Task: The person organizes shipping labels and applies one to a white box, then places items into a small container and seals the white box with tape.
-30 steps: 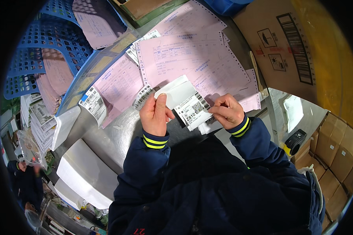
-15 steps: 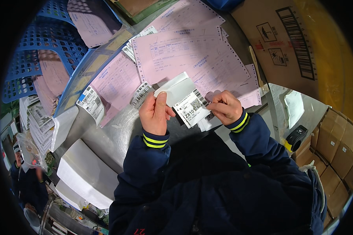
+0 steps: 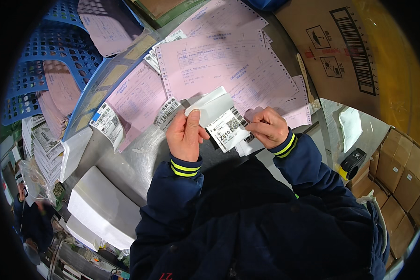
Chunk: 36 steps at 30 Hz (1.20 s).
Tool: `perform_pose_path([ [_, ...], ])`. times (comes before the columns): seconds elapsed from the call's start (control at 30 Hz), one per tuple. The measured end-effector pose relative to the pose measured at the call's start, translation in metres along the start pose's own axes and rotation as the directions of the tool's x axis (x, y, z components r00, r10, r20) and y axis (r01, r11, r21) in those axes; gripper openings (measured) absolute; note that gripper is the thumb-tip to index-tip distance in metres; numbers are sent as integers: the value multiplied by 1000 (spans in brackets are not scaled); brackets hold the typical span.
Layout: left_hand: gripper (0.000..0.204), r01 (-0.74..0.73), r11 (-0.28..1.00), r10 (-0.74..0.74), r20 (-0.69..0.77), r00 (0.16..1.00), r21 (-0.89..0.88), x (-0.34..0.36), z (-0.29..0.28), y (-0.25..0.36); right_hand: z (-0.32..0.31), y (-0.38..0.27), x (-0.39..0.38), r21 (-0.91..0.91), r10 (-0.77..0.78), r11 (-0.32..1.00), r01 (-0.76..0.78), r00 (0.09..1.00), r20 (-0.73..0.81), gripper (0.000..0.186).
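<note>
Labels (image 3: 225, 130) | left hand (image 3: 185, 136) pinching them, 9 o'clock | right hand (image 3: 269, 128) pinching edge, 3 o'clock | almost unmoved, hold seems steady

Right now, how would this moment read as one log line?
left hand: gripping white printed paper labels | right hand: pinching their right edge | beyond: pink printed paper forms on grey metal table

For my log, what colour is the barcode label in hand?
The barcode label is white with black print; head view.
</note>
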<state>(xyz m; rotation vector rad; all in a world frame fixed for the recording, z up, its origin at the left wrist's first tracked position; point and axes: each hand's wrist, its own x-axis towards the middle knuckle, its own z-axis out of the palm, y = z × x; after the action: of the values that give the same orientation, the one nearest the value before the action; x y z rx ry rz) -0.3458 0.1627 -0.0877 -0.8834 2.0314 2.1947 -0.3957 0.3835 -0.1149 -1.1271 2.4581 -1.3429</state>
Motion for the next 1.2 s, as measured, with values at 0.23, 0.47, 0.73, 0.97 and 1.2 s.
perform_pose_path([
  [0.23, 26, -9, 1000, 9, 6, 1000, 20, -1, 0, -1, 0, 1, 1, -5, -9, 1000, 9, 1000, 24, 22],
  [0.47, 33, 2, 1000, -2, 43, 999, -7, 0, -2, -5, -6, -12, 20, 240, 255, 934, -264, 965, 70, 14],
  [0.73, 29, 12, 1000, -11, 92, 996, -4, -1, -2, -5, 6, -9, 65, 512, 444, 755, -409, 894, 59, 17],
  [0.97, 21, 54, 996, -47, 112, 993, -66, 0, -5, -7, -1, -6, 68, 539, 459, 712, -450, 879, 128, 13],
  [1.2, 21, 26, 994, -25, 12, 1000, -104, 1, -6, -7, -13, -9, 45, 193, 65, 979, -64, 998, 1, 16],
])
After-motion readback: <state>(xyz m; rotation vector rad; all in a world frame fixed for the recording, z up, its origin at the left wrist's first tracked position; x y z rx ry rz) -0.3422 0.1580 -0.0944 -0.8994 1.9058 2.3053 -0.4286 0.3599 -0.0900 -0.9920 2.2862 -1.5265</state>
